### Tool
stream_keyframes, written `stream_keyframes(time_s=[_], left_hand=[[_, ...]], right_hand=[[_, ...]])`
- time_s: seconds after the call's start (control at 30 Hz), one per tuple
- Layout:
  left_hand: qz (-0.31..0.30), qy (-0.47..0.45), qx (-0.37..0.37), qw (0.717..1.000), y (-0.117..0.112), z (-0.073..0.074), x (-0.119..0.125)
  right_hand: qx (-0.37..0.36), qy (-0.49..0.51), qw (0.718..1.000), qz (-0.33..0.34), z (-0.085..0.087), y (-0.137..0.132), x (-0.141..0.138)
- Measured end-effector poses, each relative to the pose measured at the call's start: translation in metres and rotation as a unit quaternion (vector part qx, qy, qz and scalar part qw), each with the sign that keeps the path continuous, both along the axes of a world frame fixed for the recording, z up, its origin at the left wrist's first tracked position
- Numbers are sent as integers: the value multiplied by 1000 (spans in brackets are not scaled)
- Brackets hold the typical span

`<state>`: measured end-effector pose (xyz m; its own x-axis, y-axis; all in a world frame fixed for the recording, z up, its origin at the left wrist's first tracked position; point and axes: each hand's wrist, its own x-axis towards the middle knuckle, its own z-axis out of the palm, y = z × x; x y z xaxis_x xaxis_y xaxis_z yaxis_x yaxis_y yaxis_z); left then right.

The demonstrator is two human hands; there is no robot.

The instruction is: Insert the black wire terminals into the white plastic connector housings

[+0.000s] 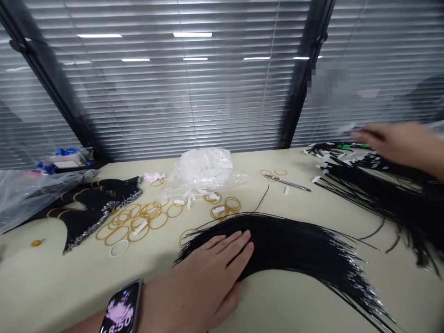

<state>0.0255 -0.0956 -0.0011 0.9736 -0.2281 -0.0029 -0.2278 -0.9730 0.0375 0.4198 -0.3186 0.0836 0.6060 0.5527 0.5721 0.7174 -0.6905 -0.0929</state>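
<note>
My left hand [222,263] lies flat, fingers stretched out, on the left part of a wide bundle of black wires [284,245]. The bundle curves across the table, its bright metal tips [357,273] fanned out at the right end. At the far right, my right hand [398,143] is raised above a second pile of black wires [388,199] with white connectors on their ends. Its thumb and fingers pinch what looks like a small white connector [347,128], blurred by motion. Any wire attached to it is hard to see.
Loose yellow rubber bands [149,217] lie left of the middle. Behind them sits a clear plastic bag [204,169] of white parts. Tweezers [289,182] lie farther right. Banded black wire bundles [93,203] rest at left beside plastic wrap [31,194]. Window blinds [187,92] border the table's back.
</note>
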Motion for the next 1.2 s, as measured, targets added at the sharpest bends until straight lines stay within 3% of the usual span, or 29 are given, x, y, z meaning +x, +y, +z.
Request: stream_keyframes(time_s=[0.07,0.17,0.3,0.43,0.53,0.63,0.8,1.0,1.2], left_hand=[[0,-3,-5,1000,1,0,0],[12,-22,-10,1000,1,1,-1],[22,-33,-23,999,2,2,-2],[24,-34,-43,998,1,5,-6],[36,-42,-46,997,3,10,-13],[58,-58,-41,996,11,15,-21],[107,-94,-45,989,40,18,-35],[215,-83,-62,971,79,7,-44],[232,-90,-114,962,92,-6,-42]], right_hand=[[-96,74,992,18,-24,5,4],[-161,110,980,39,-46,13,2],[-160,51,984,58,-41,27,-22],[-179,30,964,197,-37,61,-72],[-202,37,921,332,-53,92,-111],[-216,53,893,390,-76,117,-131],[-207,104,878,420,-98,133,-129],[-173,144,882,415,-100,128,-137],[-166,195,867,427,-98,127,-148]])
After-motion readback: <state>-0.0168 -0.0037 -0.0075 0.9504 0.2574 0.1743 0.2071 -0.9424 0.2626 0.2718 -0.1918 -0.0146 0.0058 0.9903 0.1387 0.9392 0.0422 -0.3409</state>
